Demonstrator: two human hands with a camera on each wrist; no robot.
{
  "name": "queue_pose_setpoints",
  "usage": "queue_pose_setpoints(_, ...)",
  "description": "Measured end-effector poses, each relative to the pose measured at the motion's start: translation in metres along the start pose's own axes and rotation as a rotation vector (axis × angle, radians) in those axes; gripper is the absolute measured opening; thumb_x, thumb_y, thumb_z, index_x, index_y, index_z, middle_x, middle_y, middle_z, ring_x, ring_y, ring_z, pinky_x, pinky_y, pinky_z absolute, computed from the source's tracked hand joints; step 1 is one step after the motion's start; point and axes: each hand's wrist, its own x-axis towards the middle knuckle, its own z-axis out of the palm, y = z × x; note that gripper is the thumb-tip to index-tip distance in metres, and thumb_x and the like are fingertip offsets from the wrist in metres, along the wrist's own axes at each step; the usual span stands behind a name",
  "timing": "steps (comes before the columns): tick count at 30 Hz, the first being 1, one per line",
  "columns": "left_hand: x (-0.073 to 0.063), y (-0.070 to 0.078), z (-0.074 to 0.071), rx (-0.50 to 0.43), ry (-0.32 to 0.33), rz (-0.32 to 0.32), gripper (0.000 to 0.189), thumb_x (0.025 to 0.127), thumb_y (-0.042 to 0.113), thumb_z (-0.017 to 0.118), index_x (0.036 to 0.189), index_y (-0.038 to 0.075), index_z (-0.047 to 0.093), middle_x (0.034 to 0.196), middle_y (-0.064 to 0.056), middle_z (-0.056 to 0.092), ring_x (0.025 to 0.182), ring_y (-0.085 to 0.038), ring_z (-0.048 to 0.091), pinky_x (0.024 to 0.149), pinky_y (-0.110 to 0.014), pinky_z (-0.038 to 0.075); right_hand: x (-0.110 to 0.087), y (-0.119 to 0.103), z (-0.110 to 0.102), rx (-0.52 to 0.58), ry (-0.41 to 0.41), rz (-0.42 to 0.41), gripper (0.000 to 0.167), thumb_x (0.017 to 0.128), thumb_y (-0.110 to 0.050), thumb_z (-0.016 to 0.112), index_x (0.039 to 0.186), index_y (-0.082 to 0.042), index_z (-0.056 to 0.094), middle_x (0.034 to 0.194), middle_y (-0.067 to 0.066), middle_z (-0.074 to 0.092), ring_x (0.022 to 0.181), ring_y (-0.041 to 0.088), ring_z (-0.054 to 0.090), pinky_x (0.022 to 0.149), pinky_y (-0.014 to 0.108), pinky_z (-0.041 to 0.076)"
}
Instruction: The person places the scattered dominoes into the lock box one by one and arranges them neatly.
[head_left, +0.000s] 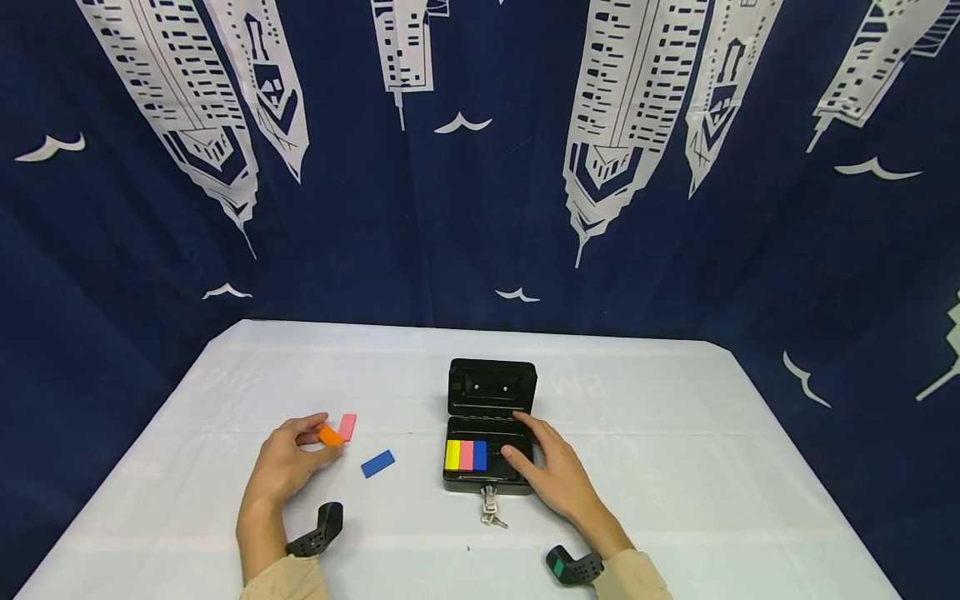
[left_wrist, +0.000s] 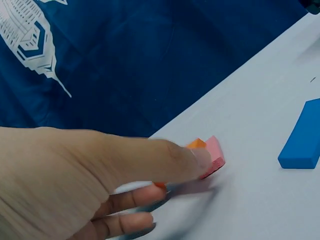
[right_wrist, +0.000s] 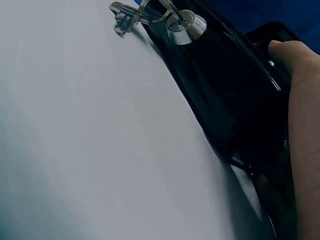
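My left hand point(head_left: 283, 465) pinches an orange block point(head_left: 330, 435) between thumb and fingers, just above the table. Behind it lies a pink block point(head_left: 348, 426), partly covered by the thumb in the left wrist view. A blue block point(head_left: 377, 463) rests to the right of that hand. The black cash box point(head_left: 465, 485) stands with its lid raised; yellow point(head_left: 452, 456), pink point(head_left: 467, 456) and blue point(head_left: 480, 457) blocks sit side by side in its left part. At the box's right side rests my right hand point(head_left: 561, 477), fingers extended, its thumb over the inside.
Keys point(head_left: 491, 515) hang from the lock point(right_wrist: 186, 27) at the box's front. The white table point(head_left: 405, 558) ends at a dark blue curtain point(head_left: 420, 233) with printed buildings. Black wrist straps point(head_left: 318, 531) sit on both arms.
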Motion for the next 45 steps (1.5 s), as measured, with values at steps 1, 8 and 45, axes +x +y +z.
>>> queue_pose_setpoints(1, 0.000, 0.000, 0.000, 0.004, 0.007, 0.000, 0.065, 0.086, 0.016, 0.082, 0.143, -0.001, 0.057, 0.130, -0.024, 0.062, 0.114, -0.037, 0.060, 0.099, -0.052, 0.050, 0.000, 0.000, 0.000, -0.002, 0.000, 0.000, 0.064, 0.096, -0.051, 0.067, 0.150, -0.021, 0.053, 0.151, 0.009, 0.056, 0.140, 0.035, 0.051, 0.115, 0.062, 0.040)
queue_pose_setpoints(8, 0.001, 0.003, 0.001, -0.023, 0.035, 0.028, 0.063, 0.092, 0.014, 0.076, 0.147, -0.004, 0.052, 0.133, -0.026, 0.058, 0.110, -0.036, 0.062, 0.096, -0.045, 0.056, 0.000, 0.000, 0.000, 0.001, -0.002, 0.001, 0.063, 0.097, -0.052, 0.067, 0.151, -0.021, 0.052, 0.151, 0.008, 0.056, 0.141, 0.034, 0.051, 0.116, 0.061, 0.040)
queue_pose_setpoints(45, 0.005, 0.031, 0.014, -0.088, 0.026, 0.192, 0.055, 0.090, 0.019, 0.080, 0.141, 0.008, 0.061, 0.127, -0.018, 0.062, 0.108, -0.033, 0.066, 0.097, -0.047, 0.059, -0.001, 0.006, -0.007, 0.014, -0.102, -0.005, 0.082, 0.087, -0.058, 0.075, 0.156, -0.025, 0.045, 0.155, 0.008, 0.051, 0.143, 0.032, 0.049, 0.116, 0.061, 0.040)
